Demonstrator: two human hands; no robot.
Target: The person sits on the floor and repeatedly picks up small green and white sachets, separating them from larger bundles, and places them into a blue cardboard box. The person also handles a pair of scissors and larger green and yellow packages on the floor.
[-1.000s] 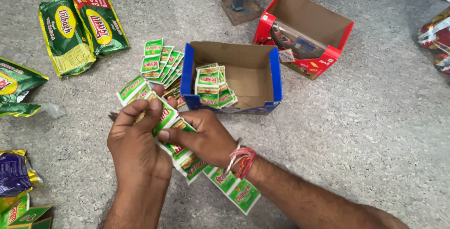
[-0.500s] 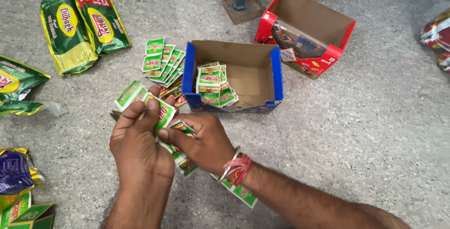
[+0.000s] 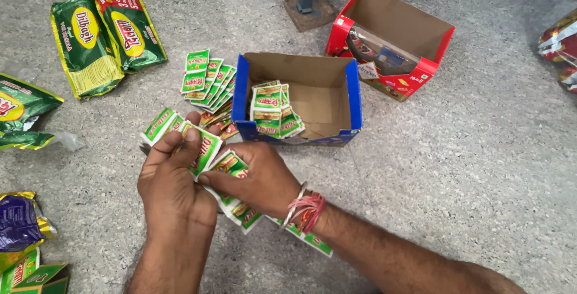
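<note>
Both hands are gripping a strip of green sachets [image 3: 207,150] near the blue box [image 3: 354,92]. The left hand [image 3: 174,186] is now fanning sachets wider than a moment ago; the right hand [image 3: 261,177] is pinching the strip, its tail trailing under the wrist, so sorting is continuing.

Green sachet strip [image 3: 201,150], small packets joined in a row, bent across my fingers. Its tail [image 3: 309,241] trails flat on the floor under my right wrist.
</note>
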